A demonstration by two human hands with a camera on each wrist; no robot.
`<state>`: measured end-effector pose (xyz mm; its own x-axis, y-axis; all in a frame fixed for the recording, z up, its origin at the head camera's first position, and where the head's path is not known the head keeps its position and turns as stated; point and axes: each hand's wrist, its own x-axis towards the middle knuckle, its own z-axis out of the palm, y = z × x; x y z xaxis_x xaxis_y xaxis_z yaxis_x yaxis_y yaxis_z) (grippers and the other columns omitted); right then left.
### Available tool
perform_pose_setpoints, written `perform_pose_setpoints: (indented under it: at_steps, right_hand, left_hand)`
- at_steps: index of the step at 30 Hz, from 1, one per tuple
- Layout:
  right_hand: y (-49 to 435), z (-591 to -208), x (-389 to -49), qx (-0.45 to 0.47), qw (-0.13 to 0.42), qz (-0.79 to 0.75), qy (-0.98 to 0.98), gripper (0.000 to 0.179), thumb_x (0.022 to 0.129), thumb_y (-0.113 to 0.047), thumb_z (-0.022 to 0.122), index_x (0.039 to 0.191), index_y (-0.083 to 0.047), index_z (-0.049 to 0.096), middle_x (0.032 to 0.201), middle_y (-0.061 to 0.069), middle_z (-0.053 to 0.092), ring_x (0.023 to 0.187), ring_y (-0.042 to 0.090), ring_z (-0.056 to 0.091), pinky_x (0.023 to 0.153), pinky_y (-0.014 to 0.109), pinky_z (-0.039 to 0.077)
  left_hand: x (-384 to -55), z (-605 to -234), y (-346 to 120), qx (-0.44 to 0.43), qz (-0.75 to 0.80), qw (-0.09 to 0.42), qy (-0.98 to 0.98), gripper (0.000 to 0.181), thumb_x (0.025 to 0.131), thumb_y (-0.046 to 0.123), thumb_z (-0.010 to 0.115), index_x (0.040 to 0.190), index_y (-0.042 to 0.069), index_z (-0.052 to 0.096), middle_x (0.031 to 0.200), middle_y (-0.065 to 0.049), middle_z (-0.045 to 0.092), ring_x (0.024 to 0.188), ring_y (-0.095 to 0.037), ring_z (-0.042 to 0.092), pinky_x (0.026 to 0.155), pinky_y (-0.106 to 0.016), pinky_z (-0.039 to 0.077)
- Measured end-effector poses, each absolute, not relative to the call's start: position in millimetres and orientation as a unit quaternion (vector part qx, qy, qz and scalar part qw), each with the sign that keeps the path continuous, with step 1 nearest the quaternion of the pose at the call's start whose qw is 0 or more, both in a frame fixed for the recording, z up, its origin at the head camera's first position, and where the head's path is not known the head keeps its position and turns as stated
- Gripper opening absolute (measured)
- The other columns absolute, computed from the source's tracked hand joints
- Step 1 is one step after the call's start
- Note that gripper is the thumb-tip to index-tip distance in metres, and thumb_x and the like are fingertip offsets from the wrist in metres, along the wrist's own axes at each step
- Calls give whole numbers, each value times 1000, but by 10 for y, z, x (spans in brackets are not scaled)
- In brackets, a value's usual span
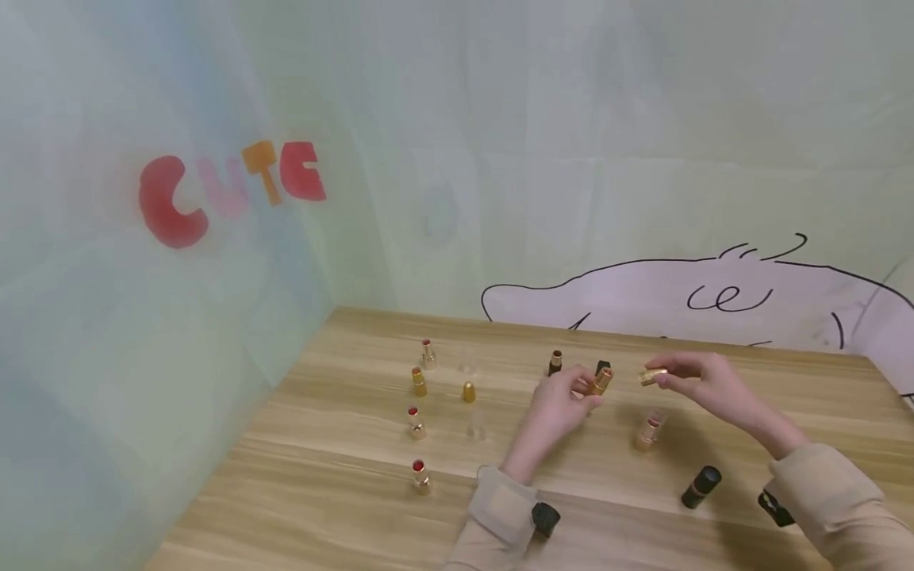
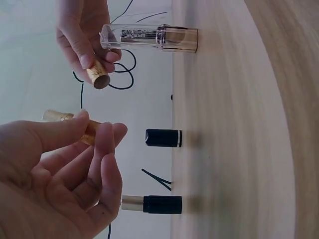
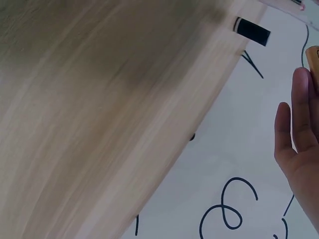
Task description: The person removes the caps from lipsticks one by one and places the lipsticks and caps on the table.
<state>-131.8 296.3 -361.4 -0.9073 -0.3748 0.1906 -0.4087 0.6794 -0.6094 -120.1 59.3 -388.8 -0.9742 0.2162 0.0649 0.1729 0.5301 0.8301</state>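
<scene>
Left fingers (image 2: 110, 174) around lipstick (image 1: 606, 371) in gold tube (image 1: 601, 384)

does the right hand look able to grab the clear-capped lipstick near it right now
Probably not straight away: the right hand is pinching a gold cap, so its grip is taken. Nothing visible stands between it and the clear-capped lipstick, so putting the cap down would likely suffice.

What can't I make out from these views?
Left wrist: part of the gold tube, covered by the left hand.
Left wrist: tip of the black lipstick, behind that hand.
Right wrist: part of the gold cap and right hand, cut by the right edge.
Head: outline of the nearer clear cap, too faint and blurred.
</scene>
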Motion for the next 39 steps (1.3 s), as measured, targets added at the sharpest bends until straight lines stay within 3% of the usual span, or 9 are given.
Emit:
perform_pose_setpoints:
  at_steps: [5,14,19,26,39]
  right_hand:
    - [3024,-3693,-1364,234,36,311,-920,19,89,-11,66,106,-2,69,101,11,72,84,-9,59,70,20,52]
    - [3033,-3757,-1450,237,-5,277,-931,18,85,-6,68,102,-5,71,101,9,72,82,1,61,72,20,52]
    - [2989,-3805,-1482,258,-10,272,-927,19,85,-6,67,104,-6,71,102,8,72,85,7,63,74,21,52]
    - [2929,-3988,-1489,277,8,244,-929,23,84,-5,67,107,-6,70,92,-2,69,83,5,62,72,23,53]
    - [2908,-4046,-1561,318,38,208,-924,18,78,-3,72,92,-12,67,83,-9,66,75,2,58,65,24,49]
  left_hand:
    - [-1224,-3925,649,96,469,27,877,23,83,13,73,104,16,65,106,-6,73,82,-12,68,66,-19,50]
    - [-1281,-4018,745,93,418,11,903,19,79,14,76,92,20,63,105,1,73,90,-12,69,74,-24,51]
    - [-1304,-4044,777,86,409,9,908,17,77,16,78,87,21,65,99,6,71,78,-6,64,67,-21,46]
    - [-1282,-4101,785,38,416,6,909,18,73,10,80,85,16,69,77,4,64,64,-7,52,56,-21,40]
    - [-1394,-4140,822,29,356,-4,934,16,72,6,77,81,13,65,78,1,60,67,-12,52,59,-23,41]
